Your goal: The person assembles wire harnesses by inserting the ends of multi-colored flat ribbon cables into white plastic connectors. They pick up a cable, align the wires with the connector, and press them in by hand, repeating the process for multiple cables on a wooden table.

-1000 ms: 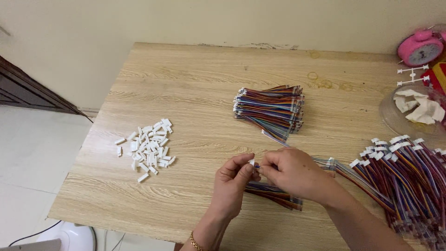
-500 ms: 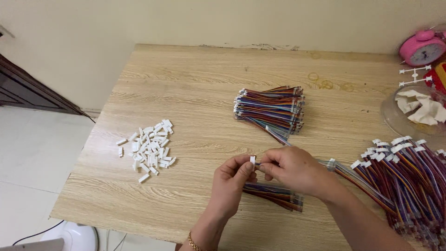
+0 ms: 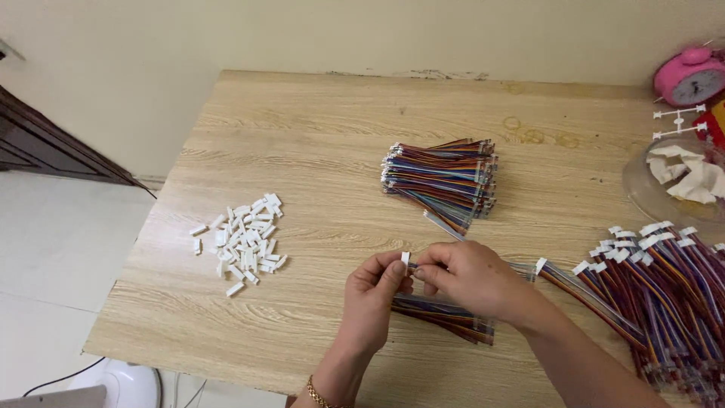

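Two hands met at six o'clock on the light wooden table (image 3: 317,143): left hand (image 3: 375,291) pinched a small white plastic connector housing (image 3: 405,261); right hand (image 3: 472,278) gripped a multicoloured ribbon cable (image 3: 445,316), aligned for mating.

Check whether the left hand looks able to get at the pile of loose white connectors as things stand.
Probably yes. The pile of white connectors lies in the open on the table on the left hand's side, with only bare wood between. But that hand is now pinching a small white connector, so its fingers are occupied.
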